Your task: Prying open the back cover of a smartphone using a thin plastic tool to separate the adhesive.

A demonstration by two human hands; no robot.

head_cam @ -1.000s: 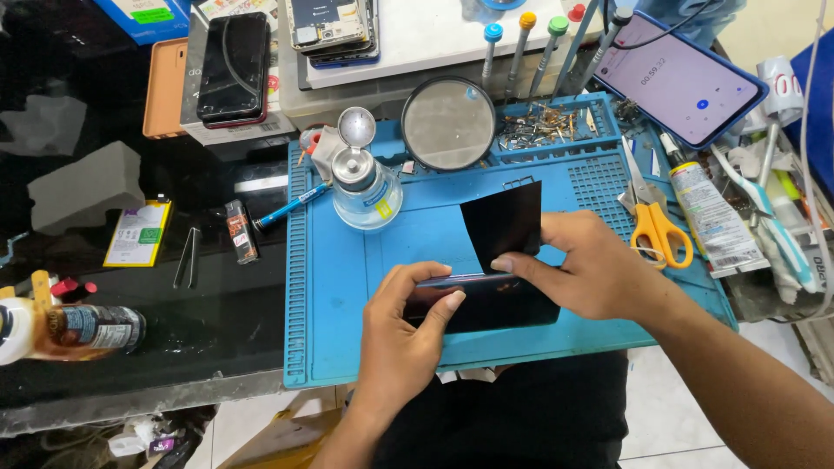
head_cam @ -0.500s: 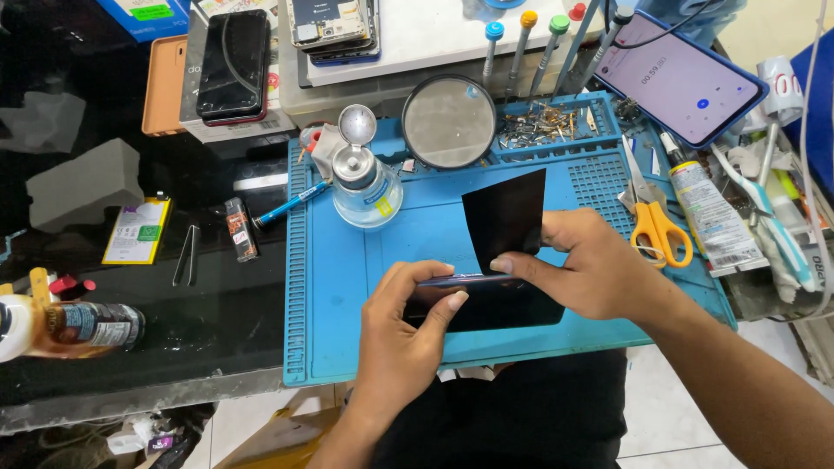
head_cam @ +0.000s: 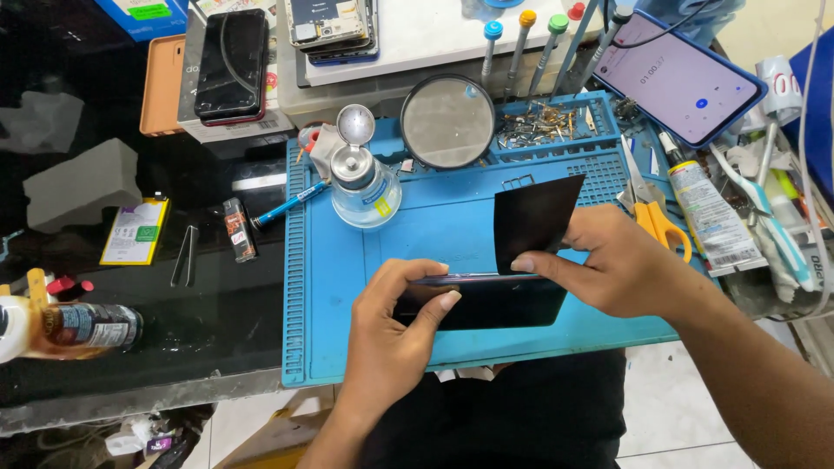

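A dark smartphone (head_cam: 486, 300) is held tilted on its edge over the blue repair mat (head_cam: 434, 226). My left hand (head_cam: 395, 334) grips the phone's left end, thumb on the near face and fingers over the top edge. My right hand (head_cam: 612, 265) pinches a thin black sheet (head_cam: 532, 217) that stands up from the phone's top edge, its lower end slipped in at the edge.
On the mat stand a clear liquid dispenser bottle (head_cam: 360, 187) and a round magnifier (head_cam: 447, 122). Orange-handled scissors (head_cam: 651, 213), a glue tube (head_cam: 705, 213) and a lit phone (head_cam: 678, 78) lie right. Tweezers (head_cam: 184, 256), a battery (head_cam: 135, 230) and brown bottle (head_cam: 82, 326) sit left.
The black sheet has swung from leaning left to standing more upright and moved slightly right along the phone's edge. Both hands keep their grip.
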